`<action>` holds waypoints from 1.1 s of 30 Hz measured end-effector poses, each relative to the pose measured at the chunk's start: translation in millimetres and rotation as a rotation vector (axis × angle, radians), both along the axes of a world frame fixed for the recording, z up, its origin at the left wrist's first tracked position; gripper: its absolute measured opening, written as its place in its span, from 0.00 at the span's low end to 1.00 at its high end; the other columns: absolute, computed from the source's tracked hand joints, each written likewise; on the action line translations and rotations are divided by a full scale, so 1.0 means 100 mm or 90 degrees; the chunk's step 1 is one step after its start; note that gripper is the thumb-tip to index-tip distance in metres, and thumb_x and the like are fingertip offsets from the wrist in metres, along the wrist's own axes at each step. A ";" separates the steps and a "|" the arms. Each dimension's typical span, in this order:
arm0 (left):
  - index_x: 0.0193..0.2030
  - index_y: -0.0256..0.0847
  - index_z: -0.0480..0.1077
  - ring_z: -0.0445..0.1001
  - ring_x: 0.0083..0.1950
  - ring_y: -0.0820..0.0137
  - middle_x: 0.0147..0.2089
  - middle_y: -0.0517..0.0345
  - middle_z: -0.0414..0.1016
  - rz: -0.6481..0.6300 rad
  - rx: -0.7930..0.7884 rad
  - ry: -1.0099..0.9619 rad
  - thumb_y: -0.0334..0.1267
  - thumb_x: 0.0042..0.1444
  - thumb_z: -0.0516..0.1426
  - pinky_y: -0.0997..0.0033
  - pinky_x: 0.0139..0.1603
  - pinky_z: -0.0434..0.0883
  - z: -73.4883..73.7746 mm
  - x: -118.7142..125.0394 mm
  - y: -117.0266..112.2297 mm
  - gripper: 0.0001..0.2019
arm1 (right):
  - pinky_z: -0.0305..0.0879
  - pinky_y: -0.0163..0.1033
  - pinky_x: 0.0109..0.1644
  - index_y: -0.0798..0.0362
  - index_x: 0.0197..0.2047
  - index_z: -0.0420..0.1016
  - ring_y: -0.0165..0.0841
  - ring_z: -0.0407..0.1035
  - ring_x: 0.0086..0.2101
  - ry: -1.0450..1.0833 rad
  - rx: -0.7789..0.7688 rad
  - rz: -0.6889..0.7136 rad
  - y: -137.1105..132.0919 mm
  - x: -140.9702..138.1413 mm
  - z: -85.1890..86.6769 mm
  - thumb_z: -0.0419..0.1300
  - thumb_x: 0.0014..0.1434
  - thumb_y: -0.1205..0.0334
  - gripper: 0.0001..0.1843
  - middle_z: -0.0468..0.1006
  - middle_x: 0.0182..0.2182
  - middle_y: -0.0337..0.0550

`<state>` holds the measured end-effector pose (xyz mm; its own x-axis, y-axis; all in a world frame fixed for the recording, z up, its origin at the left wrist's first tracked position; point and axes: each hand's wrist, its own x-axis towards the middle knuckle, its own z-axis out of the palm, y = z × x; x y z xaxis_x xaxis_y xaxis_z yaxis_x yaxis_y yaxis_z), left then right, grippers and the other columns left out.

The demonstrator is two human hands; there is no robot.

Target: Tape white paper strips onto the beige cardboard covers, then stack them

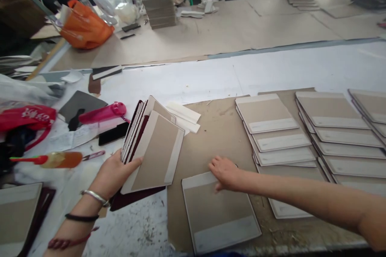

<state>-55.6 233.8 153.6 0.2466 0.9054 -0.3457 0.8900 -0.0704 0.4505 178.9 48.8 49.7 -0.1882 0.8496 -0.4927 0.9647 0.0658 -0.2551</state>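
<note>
- My left hand (116,172), at 8 o'clock in the view, is closed around a fanned stack of maroon-edged cover boards (158,152). The thumb lies over the front board's lower-left edge; the other fingers are hidden behind the stack.
- My right hand (224,172), at 5 o'clock, is half closed with fingers curled, at the upper edge of a single cover board (218,211). I cannot tell whether the fingertips pinch that edge or only rest by it.
- This single board lies flat, beige lining upward, on a brown backing sheet (208,132), its pale band toward 6 o'clock.
- At 3 to 4 o'clock, further boards (271,114) overlap in columns; my right forearm passes above some of them.
- Just beyond my held stack, at its 1 to 2 o'clock, lie cream strips (185,114).
- At 9 o'clock from my left hand lies a red-nozzled squeeze bottle (62,160).
</note>
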 end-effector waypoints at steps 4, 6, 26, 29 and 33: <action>0.36 0.39 0.64 0.72 0.39 0.55 0.35 0.48 0.73 -0.045 0.004 0.027 0.56 0.38 0.53 0.62 0.39 0.67 -0.04 -0.03 0.02 0.23 | 0.62 0.44 0.44 0.61 0.42 0.69 0.45 0.63 0.43 -0.009 0.025 -0.063 -0.27 -0.07 -0.22 0.74 0.33 0.56 0.34 0.69 0.41 0.54; 0.36 0.38 0.66 0.73 0.41 0.56 0.36 0.48 0.74 -0.049 0.002 0.003 0.53 0.39 0.54 0.63 0.40 0.68 -0.04 -0.04 0.03 0.22 | 0.61 0.42 0.42 0.60 0.39 0.71 0.45 0.64 0.43 0.005 0.001 -0.079 -0.25 -0.10 -0.14 0.73 0.37 0.57 0.27 0.70 0.41 0.54; 0.38 0.32 0.66 0.76 0.34 0.62 0.33 0.49 0.77 -0.164 -0.261 -0.390 0.35 0.46 0.57 0.67 0.34 0.73 0.07 -0.02 -0.26 0.12 | 0.55 0.35 0.32 0.53 0.39 0.69 0.33 0.65 0.32 -0.117 0.189 -0.328 -0.39 -0.44 1.85 0.57 0.55 0.65 0.07 0.66 0.40 0.47; 0.38 0.31 0.66 0.76 0.34 0.61 0.33 0.46 0.77 -0.165 -0.246 -0.390 0.35 0.48 0.56 0.66 0.34 0.73 -0.08 0.11 -0.31 0.11 | 0.59 0.37 0.42 0.58 0.40 0.68 0.38 0.66 0.39 -0.075 0.248 -0.554 -0.49 -0.37 1.70 0.57 0.55 0.64 0.09 0.67 0.41 0.53; 0.38 0.32 0.65 0.76 0.34 0.58 0.31 0.46 0.77 -0.185 -0.226 -0.373 0.39 0.49 0.56 0.63 0.34 0.73 -0.20 0.32 -0.42 0.13 | 0.61 0.38 0.42 0.59 0.38 0.69 0.39 0.67 0.40 0.083 0.265 -0.694 -0.37 -0.49 1.33 0.53 0.56 0.63 0.09 0.72 0.38 0.52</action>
